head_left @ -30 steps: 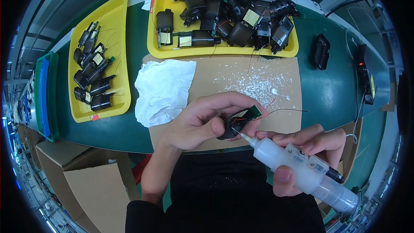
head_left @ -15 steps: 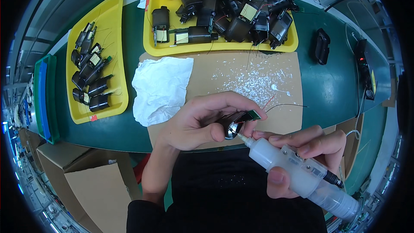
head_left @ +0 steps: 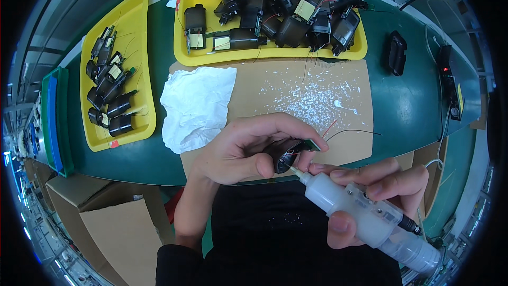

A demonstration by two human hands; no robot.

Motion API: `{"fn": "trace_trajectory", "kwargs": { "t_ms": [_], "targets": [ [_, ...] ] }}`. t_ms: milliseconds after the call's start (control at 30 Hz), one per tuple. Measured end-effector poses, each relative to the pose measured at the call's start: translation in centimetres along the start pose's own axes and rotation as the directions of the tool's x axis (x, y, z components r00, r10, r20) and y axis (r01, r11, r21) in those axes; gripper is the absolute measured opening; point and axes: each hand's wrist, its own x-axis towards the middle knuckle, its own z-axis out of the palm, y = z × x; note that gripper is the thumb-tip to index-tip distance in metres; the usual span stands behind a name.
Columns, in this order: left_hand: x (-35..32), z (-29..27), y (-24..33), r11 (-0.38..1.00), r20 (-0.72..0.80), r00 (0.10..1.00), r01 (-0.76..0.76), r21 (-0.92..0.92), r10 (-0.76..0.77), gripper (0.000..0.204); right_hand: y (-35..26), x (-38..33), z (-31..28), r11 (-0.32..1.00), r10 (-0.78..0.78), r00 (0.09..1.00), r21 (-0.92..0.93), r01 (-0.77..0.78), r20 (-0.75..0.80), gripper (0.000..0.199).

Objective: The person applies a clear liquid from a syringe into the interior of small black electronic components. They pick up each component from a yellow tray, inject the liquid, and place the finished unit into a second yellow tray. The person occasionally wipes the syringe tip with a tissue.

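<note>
While I watch from the head view, this is what I log:

Change: over the last second the left hand [head_left: 241, 151] has turned the small black motor part [head_left: 281, 154] a little, so a shiny round end that faced up half a second ago is now hidden under the thumb; the dispenser tip has stayed at the part throughout.

Meaning: I judge the bead of paste is being laid at the joint right now, not finished.

Left hand: fingers curled closed around the motor part, above the near edge of the brown cardboard mat [head_left: 254, 98], just in front of my chest.

Right hand [head_left: 370, 196]: wrapped around the translucent white dispensing syringe [head_left: 360, 214], its narrow nozzle touching the part beside a small green circuit board [head_left: 310, 145].

Wires: a thin red and a thin black lead [head_left: 354, 131] trail from the part over the mat.

Textures: mat is matte and speckled with dried white blobs; a crumpled white tissue [head_left: 196, 106] lies on its left.

Surroundings: glossy yellow trays, the far one [head_left: 182, 37] heaped with black motor units, the left one [head_left: 143, 37] with a neat row, on a green bench [head_left: 407, 106].
</note>
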Motion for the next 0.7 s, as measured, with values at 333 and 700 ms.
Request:
{"fn": "trace_trajectory", "kwargs": {
  "t_ms": [333, 700],
  "targets": [
    [0.03, -0.01, 0.0, 1.0, -0.006, 1.0, 0.004, 0.012, -0.004, 0.063, 0.12, -0.28, 0.04, 1.0, 0.026, 1.0, -0.006, -0.026, -0.014, 0.05],
    [0.03, 0.03, 0.31, 0.999, 0.028, 0.999, 0.027, 0.019, -0.028, 0.063, -0.31, -0.3, -0.2, 0.999, 0.037, 0.999, -0.017, -0.037, 0.009, 0.05]
  ]
}}
